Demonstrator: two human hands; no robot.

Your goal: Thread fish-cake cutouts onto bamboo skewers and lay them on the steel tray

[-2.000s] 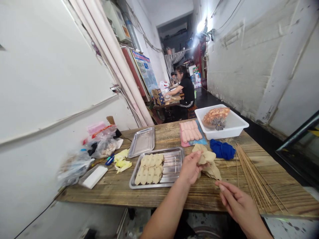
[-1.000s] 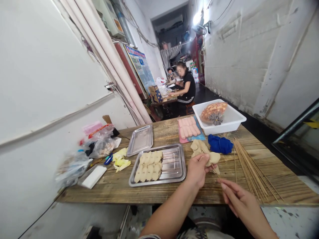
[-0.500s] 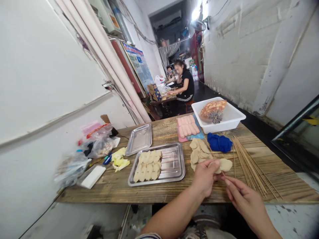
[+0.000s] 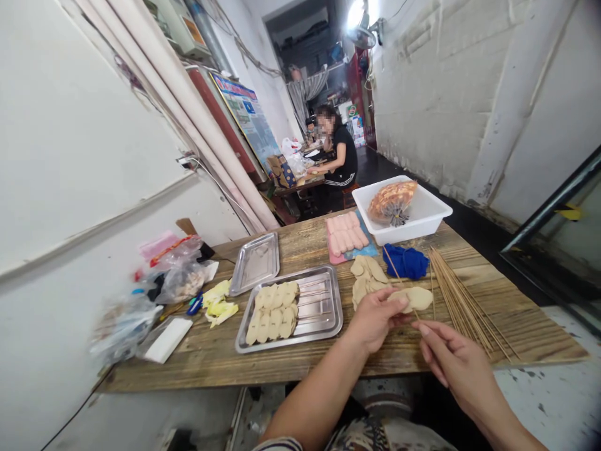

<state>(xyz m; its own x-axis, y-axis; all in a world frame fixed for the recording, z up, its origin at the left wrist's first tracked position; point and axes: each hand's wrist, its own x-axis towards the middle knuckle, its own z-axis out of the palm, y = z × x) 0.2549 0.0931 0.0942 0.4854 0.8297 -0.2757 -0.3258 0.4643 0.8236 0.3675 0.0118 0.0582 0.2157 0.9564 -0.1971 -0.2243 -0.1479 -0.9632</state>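
My left hand [image 4: 375, 318] pinches a few tan food slices [image 4: 413, 298] threaded on a thin bamboo skewer [image 4: 393, 268], whose tip pokes up and away past the slices. My right hand [image 4: 457, 363] is closed on the near end of that skewer, just right of the left hand. Loose tan slices [image 4: 364, 275] lie in a pile on the wooden table [image 4: 305, 357] beyond my left hand. A steel tray [image 4: 323, 310] to the left holds finished skewers of tan slices [image 4: 275, 312].
Bare bamboo skewers [image 4: 462, 304] fan out at the right. A blue cloth [image 4: 406, 261], pink sausages [image 4: 345, 235] on a mat, a white tub [image 4: 422, 219] of skewered food and an empty steel tray [image 4: 256, 263] stand behind. Plastic bags [image 4: 173, 275] crowd the left wall. A seated person [image 4: 335, 156] works further back.
My left hand lifted slices off the pile and drew them toward me and rightward; my right hand closed in and pushed the skewer through, so its tip now shows beyond the slices.
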